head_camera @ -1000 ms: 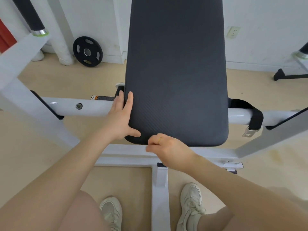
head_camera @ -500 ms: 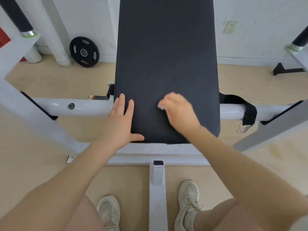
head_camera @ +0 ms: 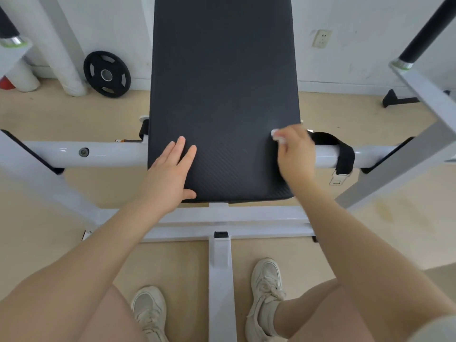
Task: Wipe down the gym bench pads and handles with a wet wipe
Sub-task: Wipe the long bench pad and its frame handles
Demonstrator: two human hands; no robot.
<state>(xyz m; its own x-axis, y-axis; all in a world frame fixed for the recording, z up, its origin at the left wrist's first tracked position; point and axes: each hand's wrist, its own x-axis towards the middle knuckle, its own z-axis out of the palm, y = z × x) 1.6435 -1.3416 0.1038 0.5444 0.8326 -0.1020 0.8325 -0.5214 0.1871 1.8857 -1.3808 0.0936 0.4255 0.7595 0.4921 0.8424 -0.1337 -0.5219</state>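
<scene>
A long black bench pad (head_camera: 222, 95) runs away from me on a white frame. My left hand (head_camera: 170, 174) lies flat on the pad's near left corner, fingers straight. My right hand (head_camera: 294, 154) is at the pad's right edge and grips a small crumpled white wet wipe (head_camera: 277, 137), which peeks out past the fingers against the pad. A black handle grip (head_camera: 427, 28) with a chrome collar rises at the upper right, and another (head_camera: 7, 28) at the upper left.
A white crossbar (head_camera: 98, 151) passes under the pad, with a black strap (head_camera: 343, 154) and buckle on its right side. White frame rails stand to both sides and between my shoes (head_camera: 265, 292). A black weight plate (head_camera: 106, 74) leans on the back wall.
My right hand has swept with the wipe from the pad's near edge up across its middle to the right edge. The left hand stays pressed on the near left corner.
</scene>
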